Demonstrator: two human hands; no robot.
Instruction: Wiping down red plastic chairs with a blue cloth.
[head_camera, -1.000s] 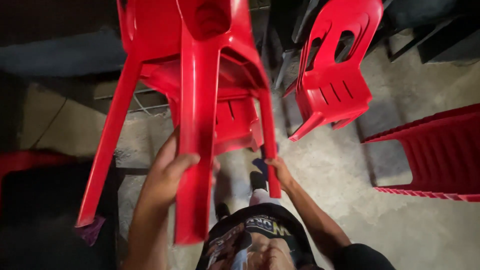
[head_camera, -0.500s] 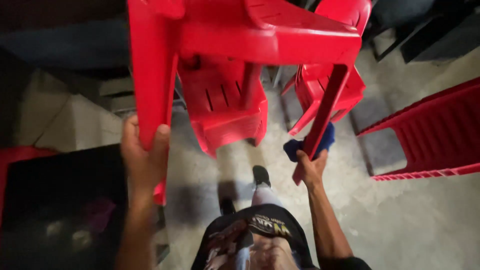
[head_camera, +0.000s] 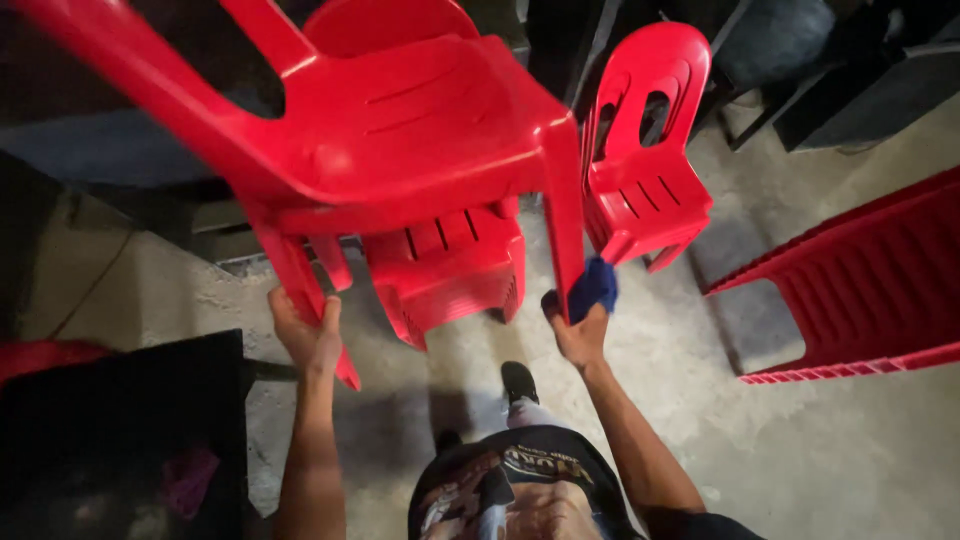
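Red plastic fills the upper half of the view: a red chair (head_camera: 400, 130) is held up off the floor, seat facing up and roughly level. The left hand (head_camera: 305, 335) is wrapped around the lower part of one front leg, fingers closed on it. The right hand (head_camera: 580, 325) grips the other front leg near its foot, with a dark blue cloth (head_camera: 595, 285) bunched between palm and leg. Half a second ago the chair was tipped with its legs pointing down past the hands; now it has swung over so the seat top shows, which suggests it is being turned upright while carried. Beneath it, a short stack of red chairs (head_camera: 450, 270) stands on the concrete floor (head_camera: 800, 450), and another red chair (head_camera: 645, 180) stands just beside that. A low red slatted piece (head_camera: 860, 280) lies to the right. One dark shoe (head_camera: 518, 382) shows below.
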